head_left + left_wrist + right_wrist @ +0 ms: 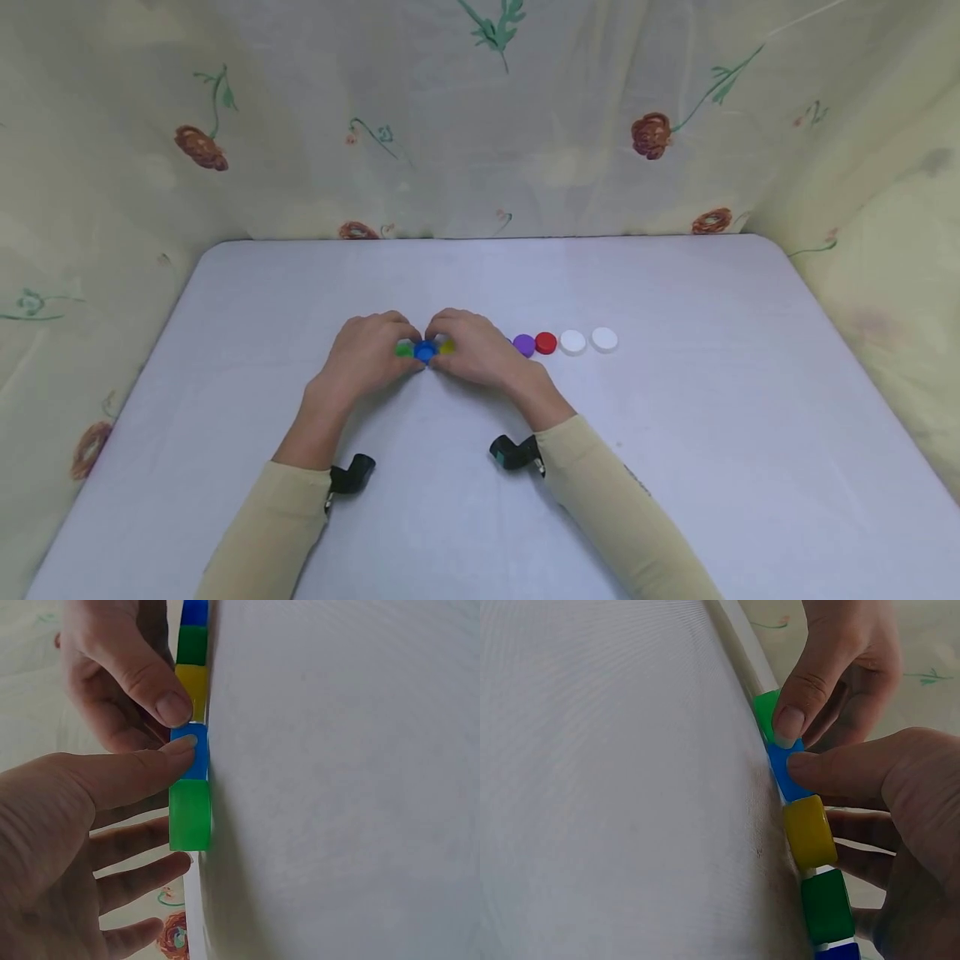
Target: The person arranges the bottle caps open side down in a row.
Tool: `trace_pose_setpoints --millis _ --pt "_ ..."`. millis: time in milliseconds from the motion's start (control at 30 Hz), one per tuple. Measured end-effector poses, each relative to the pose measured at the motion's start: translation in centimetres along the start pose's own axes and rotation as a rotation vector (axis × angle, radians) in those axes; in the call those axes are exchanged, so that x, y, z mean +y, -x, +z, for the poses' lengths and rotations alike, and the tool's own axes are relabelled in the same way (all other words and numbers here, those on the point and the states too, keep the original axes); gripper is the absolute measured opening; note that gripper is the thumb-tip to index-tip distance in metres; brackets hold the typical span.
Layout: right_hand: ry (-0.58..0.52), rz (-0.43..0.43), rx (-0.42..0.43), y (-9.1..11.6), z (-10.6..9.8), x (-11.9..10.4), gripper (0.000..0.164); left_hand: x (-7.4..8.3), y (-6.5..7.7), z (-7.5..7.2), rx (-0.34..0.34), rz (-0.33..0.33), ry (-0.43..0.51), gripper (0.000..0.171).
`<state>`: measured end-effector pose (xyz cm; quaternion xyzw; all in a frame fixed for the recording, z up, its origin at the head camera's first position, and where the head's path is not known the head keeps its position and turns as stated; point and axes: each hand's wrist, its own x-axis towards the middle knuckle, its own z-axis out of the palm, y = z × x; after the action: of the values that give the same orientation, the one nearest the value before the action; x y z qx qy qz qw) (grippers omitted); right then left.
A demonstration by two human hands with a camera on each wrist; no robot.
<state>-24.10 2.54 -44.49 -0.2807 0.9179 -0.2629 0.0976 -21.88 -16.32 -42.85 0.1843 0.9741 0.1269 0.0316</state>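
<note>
Both hands meet at a light blue round cap [425,352] in a row of coloured caps on the table. My left hand [369,353] pinches its left side, thumb at the near edge and fingers at the far edge. From the other side my right hand [480,350] pinches the same cap, its thumb [810,769] on the near wall. A light green cap [190,815] sits against the blue one on the left. To the right stands a yellow cap [810,832], then a dark green cap [828,906] and a dark blue cap [838,952], partly under the right hand.
Further right the row continues with a purple cap [524,345], a red cap [546,342] and two white caps [573,342]. A white cloth covers the table [480,283]. Flowered curtain cloth [480,125] hangs behind and at both sides.
</note>
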Motion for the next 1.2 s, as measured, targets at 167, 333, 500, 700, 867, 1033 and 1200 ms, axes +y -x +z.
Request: trace_pose_setpoints --millis 167,333,500,700,867,1033,1200 --pt "0.002 -0.018 0.006 -0.01 0.07 0.18 0.027 -0.03 -0.12 0.15 0.003 0.003 -0.002 0.031" --pt "-0.009 -0.021 0.006 -0.02 0.08 0.4 0.025 -0.08 -0.24 0.24 0.024 0.024 -0.008 0.03" --pt "-0.064 0.005 -0.003 -0.02 -0.06 0.56 0.023 -0.08 -0.29 0.3 0.036 0.043 -0.009 0.03" --pt "-0.112 0.019 -0.011 -0.01 -0.14 0.49 0.021 -0.2 -0.2 0.35 0.037 0.046 -0.004 0.03" --pt "-0.131 0.015 -0.008 0.01 -0.15 0.42 0.018 -0.34 -0.16 0.39 0.043 0.056 -0.005 0.029" --pt "-0.181 0.021 -0.013 0.07 -0.25 0.42 0.018 -0.27 -0.09 0.35 0.046 0.05 -0.009 0.031" --pt "-0.227 0.02 -0.006 0.05 -0.18 0.81 0.018 -0.19 -0.05 0.18 0.05 0.048 -0.019 0.032"
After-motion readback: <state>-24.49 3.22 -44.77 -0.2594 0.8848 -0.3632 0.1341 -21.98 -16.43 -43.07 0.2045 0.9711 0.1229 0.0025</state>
